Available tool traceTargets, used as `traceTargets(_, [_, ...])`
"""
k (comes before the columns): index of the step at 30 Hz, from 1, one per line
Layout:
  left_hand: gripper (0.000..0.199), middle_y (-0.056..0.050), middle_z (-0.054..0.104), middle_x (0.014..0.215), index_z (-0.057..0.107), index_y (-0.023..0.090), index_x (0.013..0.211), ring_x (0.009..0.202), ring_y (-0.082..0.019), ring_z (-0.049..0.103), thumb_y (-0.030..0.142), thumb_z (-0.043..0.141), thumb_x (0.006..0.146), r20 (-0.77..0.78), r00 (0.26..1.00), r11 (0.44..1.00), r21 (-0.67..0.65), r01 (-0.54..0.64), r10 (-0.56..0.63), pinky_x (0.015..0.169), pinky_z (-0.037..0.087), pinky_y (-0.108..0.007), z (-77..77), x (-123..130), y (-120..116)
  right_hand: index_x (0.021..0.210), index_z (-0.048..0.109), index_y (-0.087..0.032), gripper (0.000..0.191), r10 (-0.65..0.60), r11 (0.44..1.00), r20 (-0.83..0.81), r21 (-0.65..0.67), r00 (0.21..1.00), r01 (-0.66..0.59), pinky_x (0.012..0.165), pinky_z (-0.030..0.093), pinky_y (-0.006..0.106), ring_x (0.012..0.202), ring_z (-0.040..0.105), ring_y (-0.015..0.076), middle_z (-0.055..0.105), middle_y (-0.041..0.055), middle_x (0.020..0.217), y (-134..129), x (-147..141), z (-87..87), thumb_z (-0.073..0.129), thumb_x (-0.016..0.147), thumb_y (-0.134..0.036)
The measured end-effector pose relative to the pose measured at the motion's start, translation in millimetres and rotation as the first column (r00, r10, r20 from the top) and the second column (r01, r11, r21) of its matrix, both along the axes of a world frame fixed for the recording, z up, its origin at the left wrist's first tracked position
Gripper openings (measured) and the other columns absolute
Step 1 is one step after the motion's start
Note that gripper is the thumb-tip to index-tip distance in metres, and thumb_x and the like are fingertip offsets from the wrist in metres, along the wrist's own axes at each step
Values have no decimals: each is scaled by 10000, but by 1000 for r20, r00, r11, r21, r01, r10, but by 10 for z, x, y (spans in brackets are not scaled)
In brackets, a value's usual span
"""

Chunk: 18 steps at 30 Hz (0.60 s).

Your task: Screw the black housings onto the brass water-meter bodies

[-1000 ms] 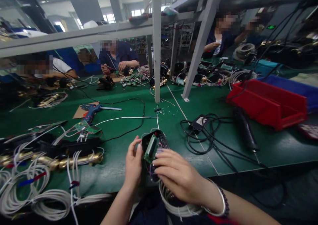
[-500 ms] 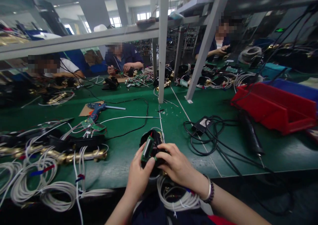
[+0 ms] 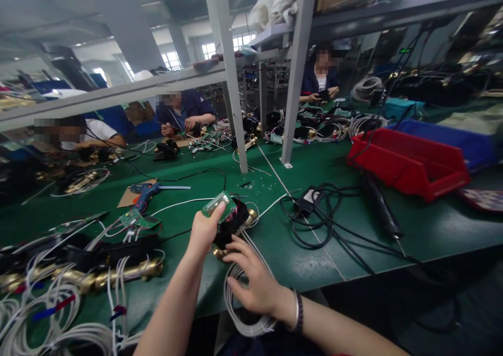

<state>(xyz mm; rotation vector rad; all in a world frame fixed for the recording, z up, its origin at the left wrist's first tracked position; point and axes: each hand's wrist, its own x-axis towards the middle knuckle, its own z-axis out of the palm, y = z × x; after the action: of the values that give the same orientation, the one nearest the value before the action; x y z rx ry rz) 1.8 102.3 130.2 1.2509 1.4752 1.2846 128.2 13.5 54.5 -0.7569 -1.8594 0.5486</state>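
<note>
Green board (image 3: 212, 203) beside black housing (image 3: 237, 215)

My left hand (image 3: 203, 230) is clamping the flat board under its thumb, just left of the hollow housing with rounded brass ends (image 3: 252, 218). My right hand (image 3: 255, 282) is curving, thumb and fingers apart, by its near end, over a ringed grey coil (image 3: 251, 328).

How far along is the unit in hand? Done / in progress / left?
Looks done: brass fitting on the black housing, white cable coiled.
In hand: left hand holds the green board; right hand is at the housing's near end.
Left, probably: fitting the board, as it sits outside the housing. Glue gun and black driver lie unheld. Wire joints: too small to tell.
</note>
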Motion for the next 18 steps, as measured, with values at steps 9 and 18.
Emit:
traceTargets(9, [495,-78,712,904,704,129,906,904,-241,641,524,735,609,161,982,986,147,77,-101,855,497,-336,189,-54,-208,1105,552,-208,256,-446,887,-79,-169,891,429,958,429,455,1142,486,255,508,122,1204,377,375,63,512,854,-234])
traceTargets(18, [518,-101,685,991,650,155,998,927,-264,640,465,767,600,427,834,916,-34,401,-349,924,477,-433,185,-50,-221,1002,609,-210,202,-281,921,15,-276,960,274,1018,384,445,1198,455,244,405,114,1360,309,476,-10,450,902,-283])
